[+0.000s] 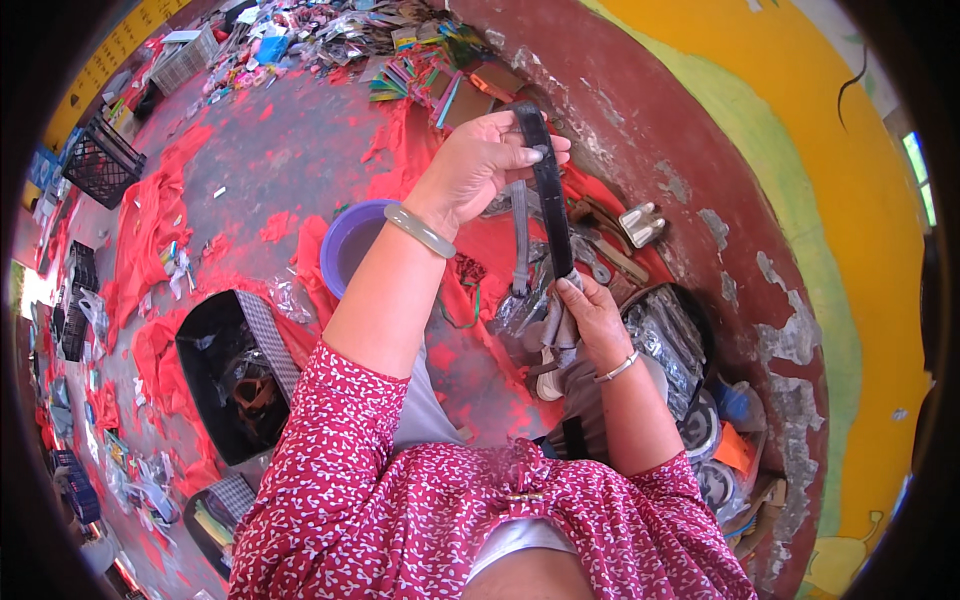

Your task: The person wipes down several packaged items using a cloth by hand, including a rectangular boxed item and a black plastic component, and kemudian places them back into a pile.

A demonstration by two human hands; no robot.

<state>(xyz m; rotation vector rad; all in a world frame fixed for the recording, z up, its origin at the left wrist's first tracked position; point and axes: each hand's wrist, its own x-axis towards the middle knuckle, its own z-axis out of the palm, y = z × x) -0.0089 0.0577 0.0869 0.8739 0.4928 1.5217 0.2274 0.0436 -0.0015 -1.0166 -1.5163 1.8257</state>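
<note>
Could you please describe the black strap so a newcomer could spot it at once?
Start at the dark red wall on the right. Left of it, the black strap runs from the left hand down to the right hand. Its black colour sets it apart from the nearby grey strap.

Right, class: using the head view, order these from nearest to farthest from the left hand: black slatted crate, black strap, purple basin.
From the left hand:
1. Black strap: nearest, held in its fingers.
2. Purple basin: below and to the left, partly behind the forearm.
3. Black slatted crate: farthest, away at the far left.
</note>
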